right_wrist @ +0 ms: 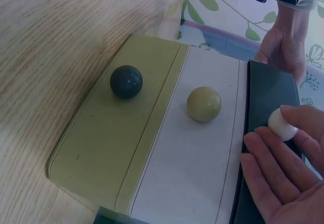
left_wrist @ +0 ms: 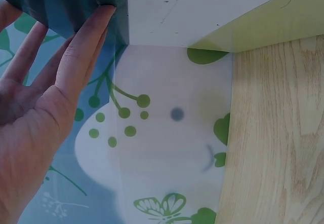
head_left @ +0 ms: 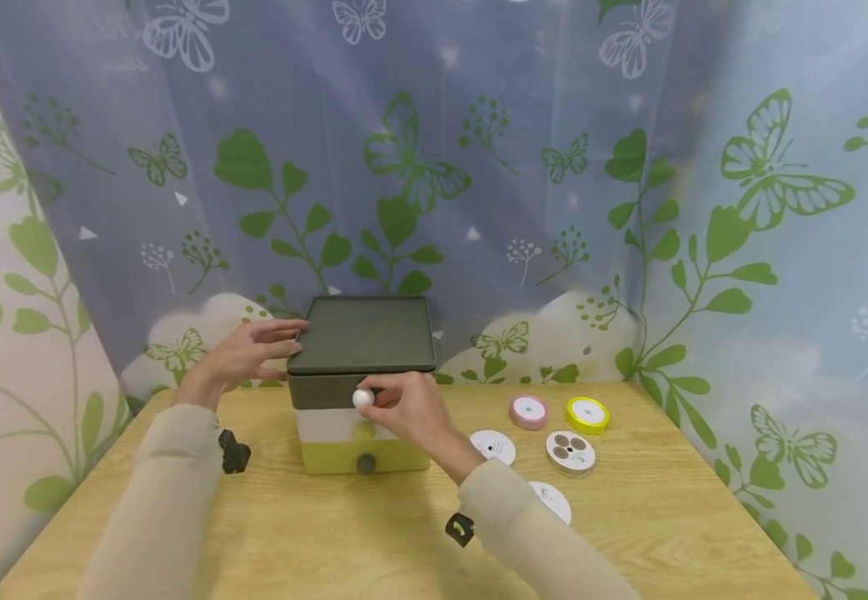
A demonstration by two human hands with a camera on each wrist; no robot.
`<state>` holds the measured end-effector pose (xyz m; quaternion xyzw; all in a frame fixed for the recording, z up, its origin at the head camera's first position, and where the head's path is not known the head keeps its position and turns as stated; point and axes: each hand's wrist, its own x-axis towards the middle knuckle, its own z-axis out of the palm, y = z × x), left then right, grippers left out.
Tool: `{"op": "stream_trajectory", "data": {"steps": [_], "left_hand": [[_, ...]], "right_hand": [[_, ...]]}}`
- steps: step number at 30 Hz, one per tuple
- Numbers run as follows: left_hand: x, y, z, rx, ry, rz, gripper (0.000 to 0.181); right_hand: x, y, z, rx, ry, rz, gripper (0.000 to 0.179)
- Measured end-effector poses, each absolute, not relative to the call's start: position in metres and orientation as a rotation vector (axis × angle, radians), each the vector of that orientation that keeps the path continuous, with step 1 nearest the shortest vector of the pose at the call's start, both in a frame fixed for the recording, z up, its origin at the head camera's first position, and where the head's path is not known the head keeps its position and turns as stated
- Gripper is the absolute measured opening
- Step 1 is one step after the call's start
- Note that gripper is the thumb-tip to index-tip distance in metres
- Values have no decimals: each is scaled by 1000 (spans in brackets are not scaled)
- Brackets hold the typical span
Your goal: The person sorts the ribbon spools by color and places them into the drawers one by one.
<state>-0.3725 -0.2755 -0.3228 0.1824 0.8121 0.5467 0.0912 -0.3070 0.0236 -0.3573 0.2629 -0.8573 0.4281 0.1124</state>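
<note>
A small three-drawer box (head_left: 362,333) stands on the table, with a dark green top drawer, a white middle one and a yellow-green bottom one. My right hand (head_left: 415,412) pinches the round white knob (right_wrist: 281,125) of the top drawer between thumb and fingers. My left hand (head_left: 250,352) lies along the box's left side near the top, its straight fingers touching the dark green wall (left_wrist: 76,3). Below the white knob, the middle drawer carries a yellowish knob (right_wrist: 204,104) and the bottom drawer a dark knob (right_wrist: 126,81). All the drawers look closed.
Right of the box lie several ribbon or tape spools: a pink one (head_left: 528,412), a yellow one (head_left: 587,414), a white one with brown circles (head_left: 571,452) and white discs (head_left: 494,447), one partly behind the right sleeve. A patterned curtain (head_left: 419,167) hangs behind the wooden table (head_left: 291,542).
</note>
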Motion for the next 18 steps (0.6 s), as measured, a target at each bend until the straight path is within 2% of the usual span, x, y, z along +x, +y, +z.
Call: {"op": "stream_trajectory", "data": {"steps": [18], "left_hand": [[-373,-276,-324,520,2409,1618,68]], "right_hand": [[-293,30,-354,841,-2565,1191,21]]}}
